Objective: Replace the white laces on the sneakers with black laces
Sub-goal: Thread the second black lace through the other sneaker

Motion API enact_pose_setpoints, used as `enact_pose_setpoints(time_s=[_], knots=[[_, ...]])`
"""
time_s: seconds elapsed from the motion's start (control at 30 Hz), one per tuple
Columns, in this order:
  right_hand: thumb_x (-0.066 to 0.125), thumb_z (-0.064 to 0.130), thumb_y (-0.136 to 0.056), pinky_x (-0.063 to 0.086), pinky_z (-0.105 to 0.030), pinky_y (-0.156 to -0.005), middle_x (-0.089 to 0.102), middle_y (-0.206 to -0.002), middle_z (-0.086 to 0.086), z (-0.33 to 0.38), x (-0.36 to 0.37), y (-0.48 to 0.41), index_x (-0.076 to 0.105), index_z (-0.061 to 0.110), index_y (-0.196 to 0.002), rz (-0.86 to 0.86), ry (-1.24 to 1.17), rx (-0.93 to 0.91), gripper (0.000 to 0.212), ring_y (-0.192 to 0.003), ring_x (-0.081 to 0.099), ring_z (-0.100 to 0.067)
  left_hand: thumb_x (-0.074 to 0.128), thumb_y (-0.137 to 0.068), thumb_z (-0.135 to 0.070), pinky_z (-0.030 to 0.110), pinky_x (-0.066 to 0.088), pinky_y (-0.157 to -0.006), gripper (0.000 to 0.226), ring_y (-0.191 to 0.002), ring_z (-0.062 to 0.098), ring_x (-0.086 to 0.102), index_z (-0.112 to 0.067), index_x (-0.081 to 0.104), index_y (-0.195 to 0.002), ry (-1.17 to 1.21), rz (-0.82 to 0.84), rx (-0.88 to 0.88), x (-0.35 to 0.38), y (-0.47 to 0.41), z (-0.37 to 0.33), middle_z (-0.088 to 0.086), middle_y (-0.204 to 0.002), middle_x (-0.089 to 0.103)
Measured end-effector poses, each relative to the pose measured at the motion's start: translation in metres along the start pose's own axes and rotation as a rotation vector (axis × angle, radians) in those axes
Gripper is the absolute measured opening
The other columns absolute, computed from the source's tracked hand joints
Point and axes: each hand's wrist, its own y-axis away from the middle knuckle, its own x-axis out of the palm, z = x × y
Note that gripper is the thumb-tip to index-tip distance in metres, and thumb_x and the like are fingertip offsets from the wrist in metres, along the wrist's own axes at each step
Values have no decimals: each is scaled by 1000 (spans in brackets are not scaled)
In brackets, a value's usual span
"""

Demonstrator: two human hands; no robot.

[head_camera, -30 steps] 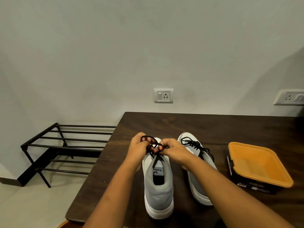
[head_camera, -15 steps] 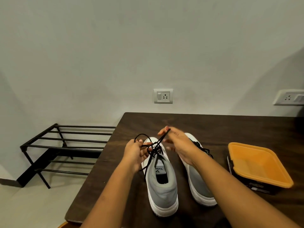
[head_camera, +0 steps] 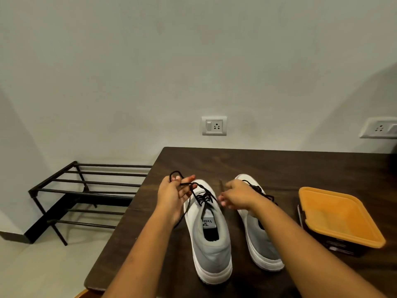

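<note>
Black lace (head_camera: pixel 204 198) loop in the left hand (head_camera: pixel 173 195).

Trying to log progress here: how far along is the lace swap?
Done: both sneakers carry black laces, and the right sneaker looks finished. In hand: the left hand holds a loop of the left sneaker's black lace; the right hand is blurred. Left: tying that bow.
</note>
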Motion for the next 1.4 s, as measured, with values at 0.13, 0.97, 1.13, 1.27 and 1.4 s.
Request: enact_pose_setpoints(time_s=[0.13, 0.97, 1.13, 1.27, 1.4], knots=[[57, 9, -91, 45, -25, -80, 66, -108, -3, 19, 11, 5, 57, 14, -129, 8, 227, -248, 38, -96, 60, -16, 32, -103, -11, 30, 55, -57, 18, -71, 25, 66, -16, 40, -87, -92, 81, 96, 1, 1, 1, 8, -95, 71], [40, 12, -101, 44, -21, -58, 61, -83, -1, 0, -9, 6, 66, 10, -105, -117, -239, -167, 26, -73, 52, -10, 52, -93, -6, 19, 38, -86, 20, -105, 15, 54, -9, 67, -105, -1256, 365, 494, -16, -16, 26, 3, -110, 63], [41, 11, -100, 45, -26, -57, 56, -73, -2, -7, -9, 0, 64, 11, -82, -174, -212, -94, 30, -67, 48, -14, 52, -95, -13, 28, 52, -69, 19, -73, 16, 61, -12, 71, -96, -1222, 324, 478, -26, -15, 6, -1, -78, 67], [41, -1, -95, 46, -33, -57, 54, -70, -11, -17, -12, -13, 58, 8, -64, -225, -142, 23, 36, -57, 48, -20, 53, -95, -17, 25, 51, -65, 22, -60, 11, 58, -25, 67, -80, -1383, 317, 334, -45, -11, -8, -11, -71, 67], [50, 5, -90, 56, -40, -81, 67, -98, -18, -24, -14, -18, 64, 5, -86, -199, 175, 90, 15, -81, 63, -29, 58, -92, -19, 27, 53, -74, 18, -66, 10, 59, -24, 71, -81, -1416, 367, 155, -56, -9, -9, -7, -76, 69]])
